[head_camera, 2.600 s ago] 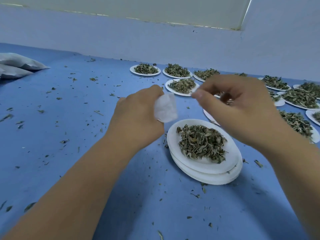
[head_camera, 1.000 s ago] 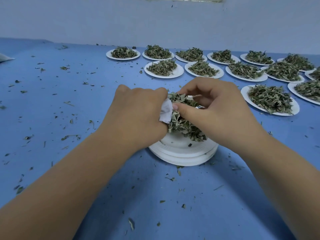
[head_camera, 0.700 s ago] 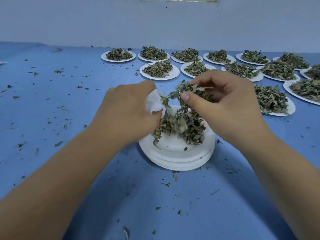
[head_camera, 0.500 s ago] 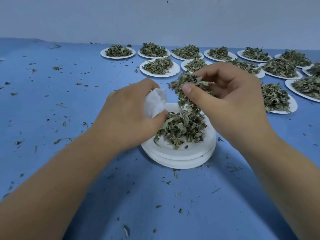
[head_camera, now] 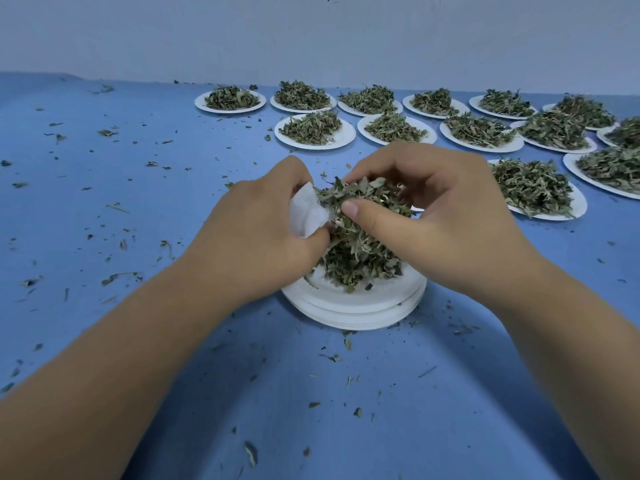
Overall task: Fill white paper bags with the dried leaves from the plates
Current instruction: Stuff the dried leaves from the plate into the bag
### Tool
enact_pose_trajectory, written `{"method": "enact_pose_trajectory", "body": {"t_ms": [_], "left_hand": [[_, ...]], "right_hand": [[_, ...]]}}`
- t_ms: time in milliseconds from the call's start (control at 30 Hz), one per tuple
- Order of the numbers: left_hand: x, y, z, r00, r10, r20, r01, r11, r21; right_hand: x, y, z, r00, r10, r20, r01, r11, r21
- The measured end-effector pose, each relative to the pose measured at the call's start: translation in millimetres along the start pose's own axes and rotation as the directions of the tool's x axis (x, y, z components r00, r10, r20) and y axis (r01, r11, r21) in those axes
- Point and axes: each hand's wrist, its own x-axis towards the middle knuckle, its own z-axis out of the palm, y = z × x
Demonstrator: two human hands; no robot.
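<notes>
The white paper bag is held just left of the frame's centre, its mouth turned toward the right. It is gripped by the left hand, whose fingers and thumb are curled round it so that only the upper part of the bag is seen. A clump of dried leaves is pressed against the bag's opening by the right hand; the clump is pinched between the thumb and the curled fingers above it. Whether any leaves are already inside the bag cannot be told.

Directly beneath both hands, a leaf pile is seen lying on the top plate of a stack of white plates, set at the centre of the frame. The stack is placed on a blue table surface, over which small leaf fragments are scattered, mostly to the left and along the lower part.

In the upper right, filled plates are laid out in rows, each heaped with leaves. A pale wall is seen across the top.
</notes>
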Motion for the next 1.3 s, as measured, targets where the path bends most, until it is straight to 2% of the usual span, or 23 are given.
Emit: {"method": "enact_pose_trajectory", "body": {"t_ms": [200, 433, 567, 700, 833, 900, 967, 1167, 1300], "left_hand": [[0.5, 1.8, -1.1, 0.999, -0.007, 0.045, 0.008, 1.0, -0.024], [-2.2, 4.6, -5.3, 0.997, 0.06, 0.044, -0.06, 0.998, -0.006], [-4.0, 7.5, -8.6, 0.996, 0.067, 0.065, -0.066, 0.998, -0.023], [-5.0, 9.9, -12.4, 0.99, 0.098, 0.106, -0.105, 0.993, 0.055], [-5.3, 17.8, -14.0, 0.978, 0.145, 0.151, -0.176, 0.96, 0.22], [-5.7, 21.0, -15.0, 0.977, 0.161, 0.144, -0.189, 0.959, 0.211], [-6.5, 21.0, -15.2, 0.975, 0.175, 0.14, -0.2, 0.961, 0.193], [-6.4, 18.1, -14.6, 0.975, 0.175, 0.138, -0.197, 0.967, 0.162], [-5.9, 18.0, -13.3, 0.968, 0.21, 0.138, -0.227, 0.965, 0.131]], "right_hand": [[-2.4, -2.4, -0.8, 0.993, -0.037, 0.11, 0.027, 0.995, 0.093], [2.4, 5.1, -4.1, 0.996, 0.052, 0.077, -0.052, 0.999, -0.003], [2.9, 5.5, -7.7, 0.99, 0.074, 0.118, -0.071, 0.997, -0.029], [2.6, 1.1, -11.5, 0.986, 0.06, 0.156, -0.059, 0.998, -0.006], [3.1, -1.3, -13.4, 0.982, 0.052, 0.18, -0.062, 0.997, 0.049], [2.0, -2.1, -13.0, 0.974, 0.042, 0.225, -0.055, 0.997, 0.052], [-0.7, -2.7, -12.8, 0.966, 0.015, 0.26, -0.02, 1.0, 0.019], [-4.5, -8.7, -13.2, 0.969, -0.102, 0.223, 0.13, 0.985, -0.114], [-3.9, -8.7, -10.0, 0.939, -0.112, 0.326, 0.185, 0.962, -0.202]]}}
